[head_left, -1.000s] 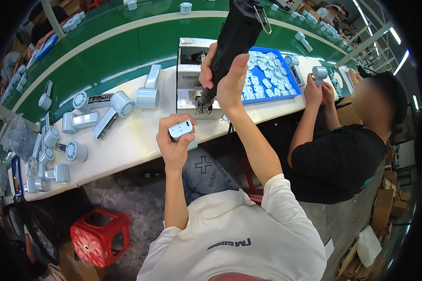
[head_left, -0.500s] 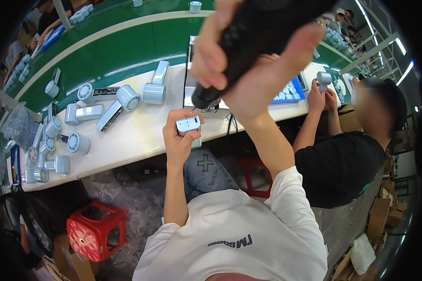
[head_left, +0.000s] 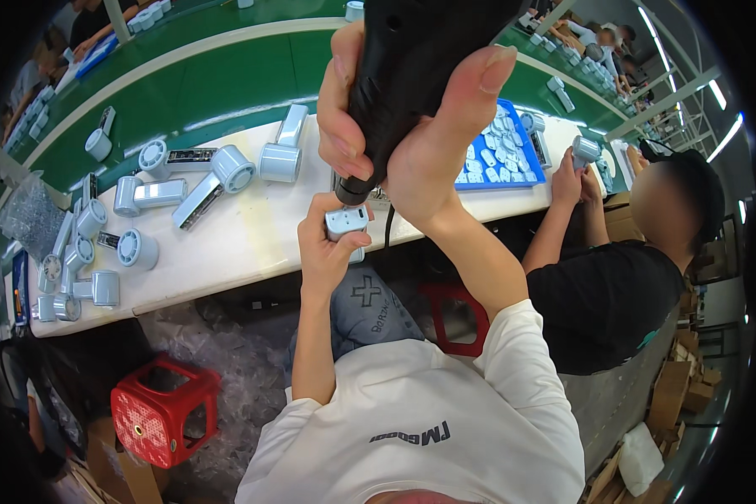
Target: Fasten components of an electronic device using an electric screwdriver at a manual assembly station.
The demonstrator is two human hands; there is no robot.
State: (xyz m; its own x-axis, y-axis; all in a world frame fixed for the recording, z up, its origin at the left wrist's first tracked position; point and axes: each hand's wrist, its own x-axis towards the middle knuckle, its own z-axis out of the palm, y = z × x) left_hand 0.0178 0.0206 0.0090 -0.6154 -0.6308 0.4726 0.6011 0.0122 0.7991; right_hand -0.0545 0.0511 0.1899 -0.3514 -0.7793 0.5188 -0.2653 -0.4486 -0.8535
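In my left hand is a light-blue handheld fan, its small flat end with a dark slot and little holes facing up. The rest of the fan is mostly hidden below my fingers. My right hand is wrapped round a black electric screwdriver that tilts down toward the left. Its nose sits right at the upper edge of the fan's end, beside my left fingertips. Whether the bit touches a screw is too small to tell.
Several light-blue fans, some with handles showing circuitry, lie on the white worktable at left. A blue tray of small pale parts stands right. A co-worker there holds another fan. Red stools stand below, and a green conveyor runs behind.
The screwdriver has swung more upright, and its nose has come down onto the fan's end. My right hand has moved left, uncovering more of the blue tray.
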